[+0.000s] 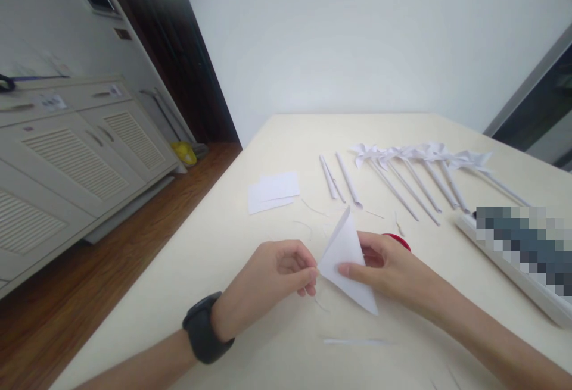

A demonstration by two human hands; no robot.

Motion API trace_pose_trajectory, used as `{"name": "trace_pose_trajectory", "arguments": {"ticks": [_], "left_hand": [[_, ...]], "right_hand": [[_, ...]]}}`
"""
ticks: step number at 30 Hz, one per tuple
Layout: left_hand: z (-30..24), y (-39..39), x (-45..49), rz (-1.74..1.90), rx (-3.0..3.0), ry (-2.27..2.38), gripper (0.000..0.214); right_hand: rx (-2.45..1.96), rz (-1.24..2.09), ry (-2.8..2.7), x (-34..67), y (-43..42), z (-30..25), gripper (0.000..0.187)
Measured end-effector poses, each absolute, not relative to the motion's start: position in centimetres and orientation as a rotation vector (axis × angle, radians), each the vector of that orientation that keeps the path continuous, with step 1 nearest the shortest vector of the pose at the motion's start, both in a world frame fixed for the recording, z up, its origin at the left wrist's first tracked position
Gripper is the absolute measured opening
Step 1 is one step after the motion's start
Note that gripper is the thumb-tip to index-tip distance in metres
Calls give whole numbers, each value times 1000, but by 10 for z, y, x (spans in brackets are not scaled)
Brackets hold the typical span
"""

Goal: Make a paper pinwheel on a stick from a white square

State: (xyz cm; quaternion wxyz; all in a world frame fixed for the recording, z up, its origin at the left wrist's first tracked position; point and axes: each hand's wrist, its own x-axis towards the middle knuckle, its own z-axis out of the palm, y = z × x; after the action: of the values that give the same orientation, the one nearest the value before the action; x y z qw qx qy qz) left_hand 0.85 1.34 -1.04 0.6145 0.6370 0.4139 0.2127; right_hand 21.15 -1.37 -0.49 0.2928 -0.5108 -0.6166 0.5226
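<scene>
A white sheet of paper (342,250), folded into a triangle, is held up over the table between both hands. My right hand (386,262) grips its right side, thumb on the near face and fingers behind. With thumb and fingertips together, my left hand (286,271) pinches the paper's left corner; a black watch (207,327) is on that wrist. Partly behind my right hand lies a red curved object (401,241), its kind hidden. A thin white paper strip (357,341) lies on the table in front of the hands.
Flat white paper squares (277,187) lie left on the table (214,247). Rolled paper tubes (348,178) are behind the hands. Farther right, several paper pinwheels (433,152) on sticks lie in a row. Thin scraps are scattered about. A long white object (513,274), partly blurred out, sits right.
</scene>
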Motion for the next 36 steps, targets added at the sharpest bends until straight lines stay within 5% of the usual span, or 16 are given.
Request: {"name": "trace_pose_trajectory", "arguments": {"ticks": [36], "left_hand": [[-15,22,-1,605,1516,925,9]], "right_hand": [[-1369,1447,-1495,221,-7,-4,21]]}}
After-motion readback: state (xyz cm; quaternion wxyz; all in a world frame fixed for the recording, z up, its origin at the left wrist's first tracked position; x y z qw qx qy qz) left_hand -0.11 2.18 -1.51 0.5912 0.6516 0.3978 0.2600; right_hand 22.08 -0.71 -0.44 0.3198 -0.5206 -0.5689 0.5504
